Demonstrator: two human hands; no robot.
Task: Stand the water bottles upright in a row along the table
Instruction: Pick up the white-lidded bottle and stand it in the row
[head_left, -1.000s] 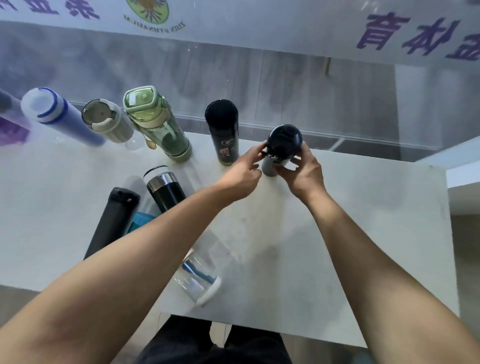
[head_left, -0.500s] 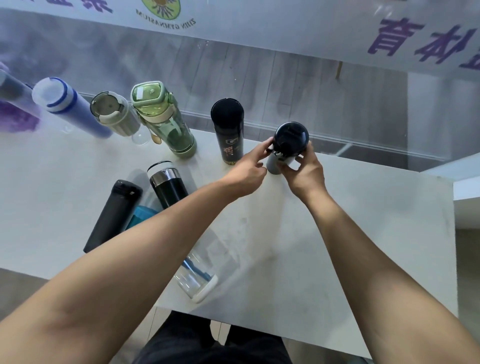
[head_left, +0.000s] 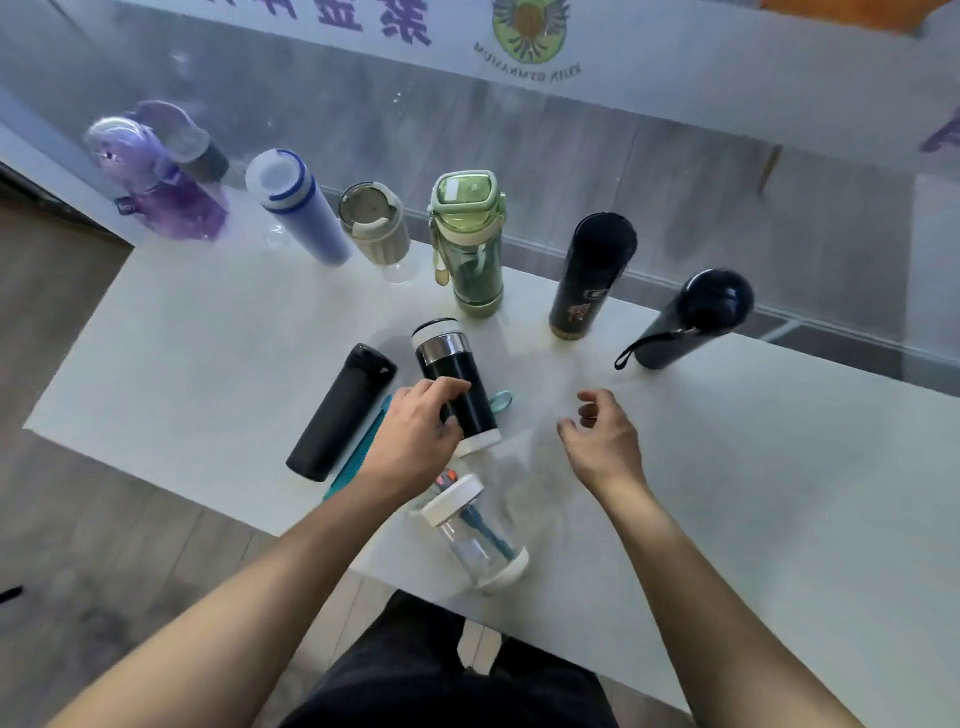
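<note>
Several bottles stand upright along the far edge of the white table (head_left: 779, 467): a purple one (head_left: 156, 192), a blue-and-white one (head_left: 298, 213), a beige one (head_left: 375, 226), a green one (head_left: 468, 244), a black one with gold print (head_left: 592, 280) and a dark navy one with a strap (head_left: 693, 319). A matte black bottle (head_left: 340, 413), a black bottle with a steel band (head_left: 449, 371) and a clear bottle with white caps (head_left: 475, 532) lie on their sides. My left hand (head_left: 415, 436) curls over the steel-banded bottle. My right hand (head_left: 600, 439) hovers to its right, fingers apart, holding nothing.
A teal strip (head_left: 363, 452) lies under the matte black bottle. A glass wall with printed lettering runs just behind the row. The table's near edge is close to my legs, and wooden floor lies to the left.
Both hands have let go of the dark navy bottle, which now stands at the row's right end. My left hand has come back onto the steel-banded bottle, and my right hand has pulled back.
</note>
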